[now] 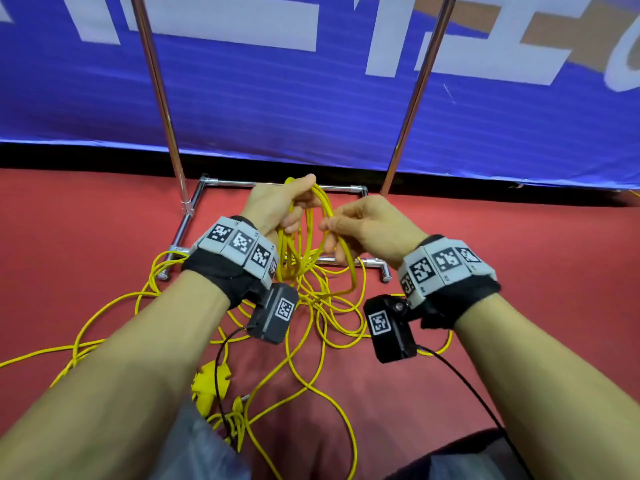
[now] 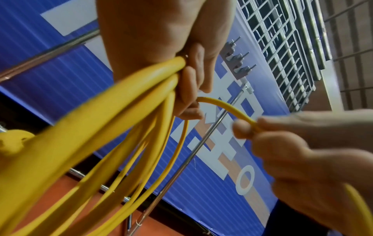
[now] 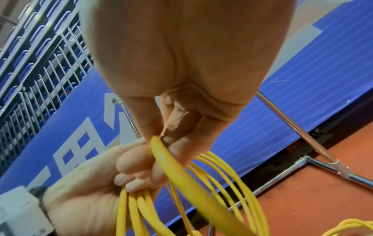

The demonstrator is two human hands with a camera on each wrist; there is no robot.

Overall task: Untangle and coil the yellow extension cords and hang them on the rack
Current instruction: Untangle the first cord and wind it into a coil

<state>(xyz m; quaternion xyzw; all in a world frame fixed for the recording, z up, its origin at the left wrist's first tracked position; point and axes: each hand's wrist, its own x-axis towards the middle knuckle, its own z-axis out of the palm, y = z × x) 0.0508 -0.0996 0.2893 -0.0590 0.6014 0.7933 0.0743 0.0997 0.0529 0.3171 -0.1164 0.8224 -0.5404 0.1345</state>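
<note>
Your left hand grips the coil; your right hand pinches the next strand, so lay each loop the same size, untwisted.

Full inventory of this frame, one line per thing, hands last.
yellow extension cord loops: several, yellow, bunched in the left hand, hanging toward the floor
loose yellow cord tangle: one heap, yellow, on the red floor below the hands
yellow plug block: one, yellow, on the floor near the left forearm
chrome tube rack: one, silver, two uprights on a floor frame behind the hands
blue banner: one, blue with white lettering, behind the rack
red floor: red
grey railing: grey, above the banner
wrist cameras: two, black, under the wrists
left hand: grips the loops
right hand: pinches one cord strand
</note>
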